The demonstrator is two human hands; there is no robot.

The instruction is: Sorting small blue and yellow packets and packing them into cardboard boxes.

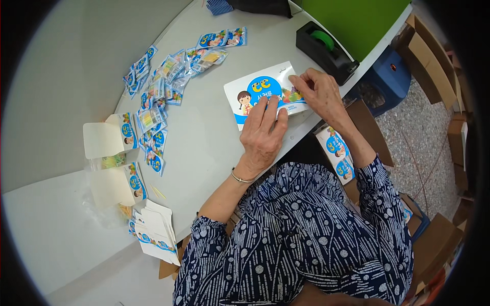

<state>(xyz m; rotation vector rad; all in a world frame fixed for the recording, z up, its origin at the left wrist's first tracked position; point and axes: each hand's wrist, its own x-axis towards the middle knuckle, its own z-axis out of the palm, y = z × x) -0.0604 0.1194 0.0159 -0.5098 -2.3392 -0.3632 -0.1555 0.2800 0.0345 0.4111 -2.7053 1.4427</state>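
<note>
The left hand [261, 136] lies palm down, fingers extended and slightly parted, across a white rectangular cardboard carton with blue printing [264, 84]. The carton rests beneath both hands on a smooth, pale grey tabletop [204, 135]; the spread fingers probably steady it. The right hand [324, 97] is narrowed, its thumb and fingertips drawn together at the carton's right-hand edge (whether anything thin lies between them cannot be told). Just beyond the right hand sits a black plastic tape dispenser with a green roll [311, 43], presumably placed for a short reach. Left of the left hand, glossy blue-and-white plastic sachets [152, 118] overlap in a loose trail. Farther left stand stiff white cardboard boxes with raised flaps [104, 138]; beside the left forearm, flat white folded cartons [157, 232] form a layered stack.
</note>
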